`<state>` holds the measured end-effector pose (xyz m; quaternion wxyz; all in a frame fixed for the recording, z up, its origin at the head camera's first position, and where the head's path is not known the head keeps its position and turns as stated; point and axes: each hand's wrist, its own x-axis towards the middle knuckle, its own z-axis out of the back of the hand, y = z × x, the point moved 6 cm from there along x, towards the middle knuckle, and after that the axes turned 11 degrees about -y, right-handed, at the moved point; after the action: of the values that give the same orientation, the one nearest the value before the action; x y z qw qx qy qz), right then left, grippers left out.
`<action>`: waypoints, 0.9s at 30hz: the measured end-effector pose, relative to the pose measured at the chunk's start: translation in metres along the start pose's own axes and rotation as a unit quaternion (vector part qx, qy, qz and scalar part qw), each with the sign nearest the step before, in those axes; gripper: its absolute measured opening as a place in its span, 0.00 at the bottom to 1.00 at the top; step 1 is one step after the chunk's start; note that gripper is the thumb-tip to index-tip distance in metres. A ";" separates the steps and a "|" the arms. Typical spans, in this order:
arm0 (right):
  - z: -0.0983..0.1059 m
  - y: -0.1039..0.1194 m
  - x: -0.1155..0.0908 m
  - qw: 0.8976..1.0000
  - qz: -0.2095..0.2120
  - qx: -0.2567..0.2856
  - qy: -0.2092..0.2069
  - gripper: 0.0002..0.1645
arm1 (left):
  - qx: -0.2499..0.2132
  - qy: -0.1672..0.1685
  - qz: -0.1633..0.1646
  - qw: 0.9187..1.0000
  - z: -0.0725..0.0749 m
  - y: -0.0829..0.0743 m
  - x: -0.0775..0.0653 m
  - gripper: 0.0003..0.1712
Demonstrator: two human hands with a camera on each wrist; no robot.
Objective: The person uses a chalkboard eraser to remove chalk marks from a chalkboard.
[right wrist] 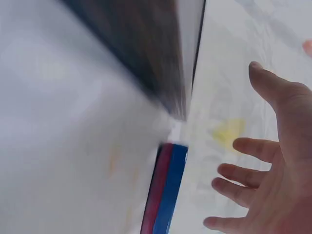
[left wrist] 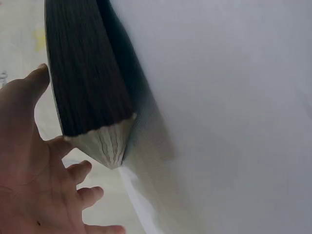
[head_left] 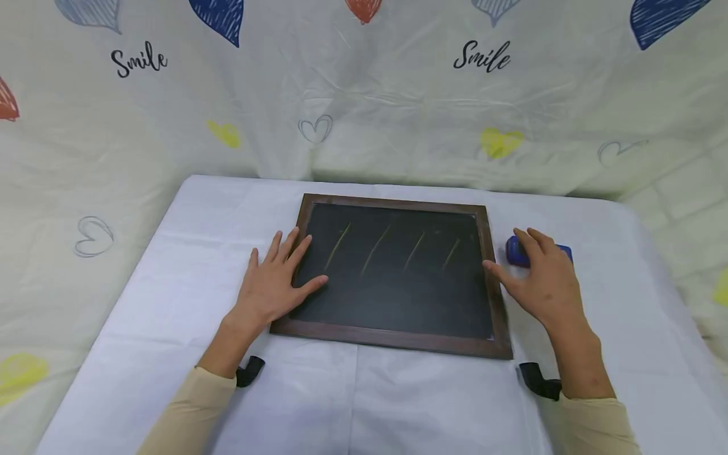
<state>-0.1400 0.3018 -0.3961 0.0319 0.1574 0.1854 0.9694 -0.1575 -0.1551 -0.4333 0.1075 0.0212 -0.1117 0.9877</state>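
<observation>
Blue block (head_left: 517, 253) on bench (head_left: 307, 398), 3 o'clock of chalkboard (head_left: 392, 300), long axis roughly 9-to-3. Right grip (head_left: 545, 281) nearer, fingers relaxed over block, nothing held; contact unclear. Left grip (head_left: 273, 278) spread at chalkboard's 9 o'clock edge, nothing gripped.

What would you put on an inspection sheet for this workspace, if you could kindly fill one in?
Surface: white cloth, lightly creased.
Job's things: brown-framed blackboard bearing four slanted yellowish lines; blue block to its right, with a reddish layer.
Clutter: nothing seen.
Grips: left grip, a bare hand, fingers spread at the board's left side; right grip, also bare, relaxed beside the block, apart from it in the right wrist view.
Cables: nothing seen.
Surroundings: pale patterned backdrop with hearts and "Smile" lettering; black pieces by both cuffs.
</observation>
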 end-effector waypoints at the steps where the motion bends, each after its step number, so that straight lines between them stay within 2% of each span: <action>1: 0.002 -0.005 0.001 1.000 -0.010 0.003 0.003 0.56 | -0.006 0.004 0.002 1.000 0.000 0.002 0.000 0.56; 6: 0.011 -0.036 0.006 0.997 -0.065 0.024 0.037 0.57 | -0.044 0.016 0.014 0.999 -0.001 0.008 -0.001 0.55; 9: 0.015 -0.054 0.007 0.995 -0.076 0.036 0.047 0.57 | -0.059 0.017 0.015 0.998 -0.002 0.010 0.000 0.53; 15: 0.021 -0.078 0.009 0.995 -0.075 0.032 0.059 0.57 | -0.110 0.012 0.019 0.994 0.001 0.017 0.000 0.50; 22: 0.020 -0.093 0.009 0.994 -0.072 0.036 0.080 0.57 | -0.172 0.013 0.005 0.985 0.002 0.019 0.002 0.39; 27: 0.011 -0.096 0.014 0.992 -0.062 0.056 0.090 0.56 | -0.183 0.006 -0.002 0.983 0.003 0.021 0.003 0.36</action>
<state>-0.1494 0.3968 -0.4177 0.0660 0.0597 0.2511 0.9639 -0.1646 -0.1755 -0.4350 0.1125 -0.0044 -0.2897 0.9505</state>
